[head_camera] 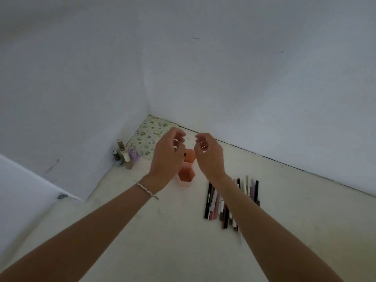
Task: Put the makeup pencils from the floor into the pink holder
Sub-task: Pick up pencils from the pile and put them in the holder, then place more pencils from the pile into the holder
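A pink holder [186,176] with hexagonal cups stands on the pale floor near the room's corner. My left hand [167,152] hovers over its left side and partly hides it, fingers curled and apart, holding nothing. My right hand [207,152] hovers just right of the holder, fingers loosely curled, also holding nothing. Several makeup pencils [215,202], black, pink and brown, lie side by side on the floor to the right of the holder. My right forearm crosses over them and hides some.
Several nail polish bottles [124,155] stand by the left wall. A floral-patterned mat [150,132] lies in the corner behind the holder. White walls close in the back and left. The bare floor [162,231] spreads out in front.
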{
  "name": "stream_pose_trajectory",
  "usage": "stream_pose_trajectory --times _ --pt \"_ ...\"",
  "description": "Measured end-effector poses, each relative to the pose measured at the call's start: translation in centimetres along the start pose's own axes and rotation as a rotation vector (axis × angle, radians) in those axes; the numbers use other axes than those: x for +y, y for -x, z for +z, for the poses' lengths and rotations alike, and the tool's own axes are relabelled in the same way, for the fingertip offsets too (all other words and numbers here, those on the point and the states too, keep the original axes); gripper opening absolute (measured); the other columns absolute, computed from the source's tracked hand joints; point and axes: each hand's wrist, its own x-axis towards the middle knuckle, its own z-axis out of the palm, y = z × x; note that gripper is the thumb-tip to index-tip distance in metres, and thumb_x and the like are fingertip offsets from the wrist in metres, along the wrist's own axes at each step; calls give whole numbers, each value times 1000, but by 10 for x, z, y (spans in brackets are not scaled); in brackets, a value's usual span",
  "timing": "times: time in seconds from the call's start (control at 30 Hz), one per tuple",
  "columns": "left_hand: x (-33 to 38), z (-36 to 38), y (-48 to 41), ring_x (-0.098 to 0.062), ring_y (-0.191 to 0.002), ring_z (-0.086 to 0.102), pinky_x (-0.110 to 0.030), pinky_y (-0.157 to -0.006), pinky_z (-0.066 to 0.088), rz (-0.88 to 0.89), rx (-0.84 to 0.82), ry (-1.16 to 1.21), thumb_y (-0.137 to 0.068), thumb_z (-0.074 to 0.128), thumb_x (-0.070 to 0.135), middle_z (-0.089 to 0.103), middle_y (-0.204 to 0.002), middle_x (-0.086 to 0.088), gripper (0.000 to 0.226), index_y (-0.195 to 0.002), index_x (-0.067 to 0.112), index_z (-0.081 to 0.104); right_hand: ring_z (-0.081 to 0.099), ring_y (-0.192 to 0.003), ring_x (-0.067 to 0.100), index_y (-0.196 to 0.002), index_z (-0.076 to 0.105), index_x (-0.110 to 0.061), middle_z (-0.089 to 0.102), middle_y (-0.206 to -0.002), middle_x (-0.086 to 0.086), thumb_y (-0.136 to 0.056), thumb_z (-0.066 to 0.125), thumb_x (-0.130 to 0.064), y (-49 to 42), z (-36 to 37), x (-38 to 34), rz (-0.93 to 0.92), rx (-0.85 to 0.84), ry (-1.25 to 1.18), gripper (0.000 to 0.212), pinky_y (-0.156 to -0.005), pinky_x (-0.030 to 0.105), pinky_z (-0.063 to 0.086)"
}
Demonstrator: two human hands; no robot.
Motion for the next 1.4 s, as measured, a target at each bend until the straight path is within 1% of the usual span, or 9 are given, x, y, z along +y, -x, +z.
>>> stream_pose_trajectory --times 0.17,0.27,0.5,0.73,0.9,1.07,1.17,1.27,1.4 --pt "-1 83 27 -10 -67 59 -21 -62 51 -109 -432 -210 -89 54 6 61 -76 2 11 -95 13 59 64 -77 13 -108 62 -16 68 -96 -5 -90 50 -2 -16 -62 22 116 161 6 26 -69 26 52" --pt "-16 120 41 -28 -96 62 -35 -83 51 -206 -633 -366 -93 47 9 66 -104 -13 18 -105 2 58 64 -70 19 -105 63 -16 68 -91 -5 -91 48 -3 -12 -88 39 167 189 -5 24 -65 29 52" --pt "-45 150 55 -34 -101 63 -35 -76 48 -271 -696 -607 -91 40 1 61 -113 -19 26 -116 -1 46 61 -65 26 -98 65 -17 67 -85 -5 -92 52 -3 7 -113 83 247 184 -6 20 -58 18 49" --pt "-44 146 45 -34 -107 61 -37 -79 49 -415 -705 -530 -91 45 1 59 -119 -21 38 -127 -6 38 65 -70 28 -100 66 -16 68 -87 -2 -91 51 -2 10 -103 99 289 124 2 22 -68 30 55" --pt "-5 128 7 -20 -82 63 -27 -66 51 -319 -506 -276 -88 62 11 65 -99 -7 47 -131 11 42 57 -57 9 -106 63 -16 62 -78 -9 -91 50 -8 2 -84 118 348 8 222 21 -55 23 46" --pt "27 102 -15 -19 -74 58 -25 -68 50 -153 -348 -110 -86 61 6 59 -85 -7 69 -145 25 32 64 -87 24 -122 55 -15 65 -103 10 -93 51 -21 8 -50 137 448 -281 533 30 -72 32 53" --pt "29 95 -13 -20 -81 61 -15 -60 41 -143 -305 -131 -88 59 8 60 -93 -8 63 -143 28 38 59 -97 26 -119 55 -12 64 -102 10 -95 51 -23 16 -37 146 371 -303 636 27 -82 37 52" --pt "31 86 -14 -20 -86 62 -22 -67 52 -156 -254 -54 -88 58 6 57 -107 -7 58 -139 27 43 60 -96 24 -118 60 -10 65 -104 10 -94 51 -15 17 -34 149 365 -302 580 27 -84 38 53" --pt "30 44 -39 -7 -77 63 -14 -63 53 -85 -19 51 -89 57 3 60 -90 5 51 -135 25 48 60 -82 16 -102 66 -10 67 -92 1 -87 52 -11 -10 -52 125 373 -131 395 20 -68 24 44"
